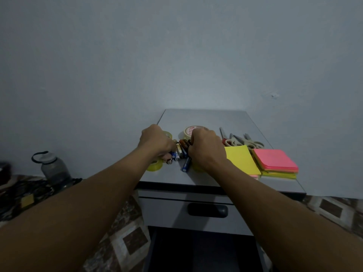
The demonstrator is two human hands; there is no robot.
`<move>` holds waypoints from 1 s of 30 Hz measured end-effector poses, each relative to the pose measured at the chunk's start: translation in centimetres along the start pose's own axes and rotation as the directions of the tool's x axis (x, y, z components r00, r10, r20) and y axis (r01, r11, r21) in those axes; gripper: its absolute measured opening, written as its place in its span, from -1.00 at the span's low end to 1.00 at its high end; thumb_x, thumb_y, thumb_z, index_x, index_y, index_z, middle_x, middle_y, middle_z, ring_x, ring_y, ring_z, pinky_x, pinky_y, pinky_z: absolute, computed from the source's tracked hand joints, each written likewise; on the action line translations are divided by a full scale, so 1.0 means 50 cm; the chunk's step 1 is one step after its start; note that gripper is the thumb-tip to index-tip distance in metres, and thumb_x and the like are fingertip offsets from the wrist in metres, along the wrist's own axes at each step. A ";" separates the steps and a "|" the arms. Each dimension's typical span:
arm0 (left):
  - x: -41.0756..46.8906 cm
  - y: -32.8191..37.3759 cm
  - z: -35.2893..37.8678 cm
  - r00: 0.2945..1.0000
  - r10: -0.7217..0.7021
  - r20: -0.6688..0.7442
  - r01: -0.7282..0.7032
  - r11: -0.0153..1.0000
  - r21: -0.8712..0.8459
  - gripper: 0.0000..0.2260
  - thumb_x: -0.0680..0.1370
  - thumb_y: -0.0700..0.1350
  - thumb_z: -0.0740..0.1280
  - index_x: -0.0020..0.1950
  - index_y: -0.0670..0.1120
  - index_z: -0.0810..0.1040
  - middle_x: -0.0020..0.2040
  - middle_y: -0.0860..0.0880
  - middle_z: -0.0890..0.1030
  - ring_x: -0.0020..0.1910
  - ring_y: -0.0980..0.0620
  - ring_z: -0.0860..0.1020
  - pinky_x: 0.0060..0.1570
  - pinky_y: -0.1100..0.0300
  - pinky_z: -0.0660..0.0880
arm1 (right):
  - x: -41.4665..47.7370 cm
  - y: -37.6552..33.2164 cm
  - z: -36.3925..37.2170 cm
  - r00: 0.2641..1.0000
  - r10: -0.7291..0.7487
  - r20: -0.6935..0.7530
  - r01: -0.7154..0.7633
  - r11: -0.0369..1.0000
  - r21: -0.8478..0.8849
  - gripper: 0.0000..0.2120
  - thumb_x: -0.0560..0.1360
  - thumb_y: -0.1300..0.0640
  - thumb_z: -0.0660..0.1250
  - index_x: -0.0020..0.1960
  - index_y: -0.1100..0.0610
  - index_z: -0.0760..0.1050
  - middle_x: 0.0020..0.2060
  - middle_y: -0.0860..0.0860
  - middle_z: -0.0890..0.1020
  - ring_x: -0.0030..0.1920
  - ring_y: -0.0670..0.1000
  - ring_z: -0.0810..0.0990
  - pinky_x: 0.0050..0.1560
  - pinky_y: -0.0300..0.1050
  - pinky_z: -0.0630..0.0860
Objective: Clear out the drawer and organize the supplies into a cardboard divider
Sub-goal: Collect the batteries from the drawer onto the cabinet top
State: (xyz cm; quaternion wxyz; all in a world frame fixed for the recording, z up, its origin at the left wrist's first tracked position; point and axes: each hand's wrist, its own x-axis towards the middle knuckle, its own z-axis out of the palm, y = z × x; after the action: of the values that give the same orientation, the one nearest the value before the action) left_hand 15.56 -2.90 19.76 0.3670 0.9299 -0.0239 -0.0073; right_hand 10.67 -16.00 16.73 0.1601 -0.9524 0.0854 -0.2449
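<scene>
Arms: left forearm (88, 193), right forearm (275, 203) bare along full visible length, broad at frame edge, tapering toward wrist. Hands: left hand (156, 141), right hand (206, 148) bare, backs facing camera, knuckle ridges and wrist bones discernible. Light dim; nails, fine surface detail not resolvable.

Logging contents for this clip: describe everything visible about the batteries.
The batteries are a loose heap of small cylinders, wrapped blue, white or brown with metal ends, lying on their sides on the grey cabinet top. The left hand and right hand curl onto the heap from either side; one blue battery lies nearer the front edge.
</scene>
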 end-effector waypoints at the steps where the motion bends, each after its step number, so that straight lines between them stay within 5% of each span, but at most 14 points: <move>1: 0.000 -0.002 0.000 1.000 0.001 0.001 -0.001 1.000 -0.002 -0.67 0.40 -0.10 0.57 -0.16 -0.21 0.44 -0.41 -0.06 0.53 -0.75 0.19 0.41 -0.77 0.37 0.22 | 0.000 0.000 -0.001 1.000 0.001 0.009 -0.001 1.000 -0.004 -0.84 0.42 0.25 0.33 -0.19 0.09 0.35 -0.07 0.18 0.58 -0.07 0.23 0.54 -0.22 -0.08 0.30; 11: 0.003 -0.012 -0.009 1.000 0.000 0.021 0.000 1.000 -0.007 -0.65 0.36 -0.09 0.60 -0.07 -0.24 0.54 -0.51 -0.02 0.59 -0.67 0.18 0.51 -0.71 0.39 0.27 | 0.006 0.010 0.008 0.999 0.018 0.042 -0.019 1.000 0.003 -0.89 0.42 0.27 0.36 -0.06 0.22 0.59 -0.10 0.17 0.59 -0.06 0.19 0.57 -0.22 -0.10 0.36; 19: 0.003 -0.017 -0.018 0.995 0.013 0.097 -0.011 1.000 -0.022 -0.64 0.38 -0.08 0.58 0.00 -0.27 0.57 -0.36 -0.14 0.68 -0.52 -0.01 0.64 -0.51 0.26 0.52 | 0.010 0.019 -0.011 1.000 0.022 0.016 -0.024 0.992 0.128 -0.89 0.43 0.25 0.39 -0.07 0.24 0.63 -0.06 0.17 0.65 -0.07 0.16 0.61 -0.08 0.05 0.61; 25: -0.016 -0.018 -0.037 0.996 0.044 0.079 -0.040 0.998 -0.057 -0.77 0.50 -0.12 0.48 -0.06 -0.29 0.60 -0.40 -0.16 0.67 -0.42 -0.09 0.67 -0.36 0.11 0.64 | 0.010 0.040 -0.046 0.995 0.103 -0.013 -0.096 0.958 0.269 -0.82 0.47 0.17 0.42 0.03 0.21 0.63 0.07 0.14 0.63 0.11 0.12 0.58 0.00 -0.06 0.57; 28: -0.032 -0.022 -0.058 0.993 0.097 0.061 -0.090 0.990 -0.104 -0.83 0.53 -0.14 0.40 -0.07 -0.26 0.62 -0.36 -0.17 0.68 -0.28 -0.18 0.71 -0.20 -0.02 0.68 | 0.011 0.054 -0.065 0.987 0.155 -0.036 -0.133 0.930 0.342 -0.85 0.47 0.20 0.40 0.02 0.16 0.65 0.01 0.08 0.67 0.06 0.07 0.62 -0.08 -0.15 0.57; 30: -0.055 -0.023 -0.074 0.984 0.163 0.076 -0.151 0.978 -0.141 -0.86 0.54 -0.12 0.39 -0.06 -0.20 0.62 -0.28 -0.17 0.69 -0.25 -0.15 0.70 -0.25 0.07 0.64 | 0.000 0.060 -0.087 0.983 0.177 -0.044 -0.145 0.903 0.403 -0.89 0.47 0.21 0.39 -0.02 0.14 0.65 -0.09 0.02 0.68 -0.04 0.01 0.63 -0.14 -0.17 0.55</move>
State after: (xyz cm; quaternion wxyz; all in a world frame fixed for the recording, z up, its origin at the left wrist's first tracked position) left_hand 12.96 0.60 21.69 0.4271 0.8969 -0.1126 -0.0203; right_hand 8.30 -19.94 19.29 0.3668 -0.8790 0.1184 -0.2808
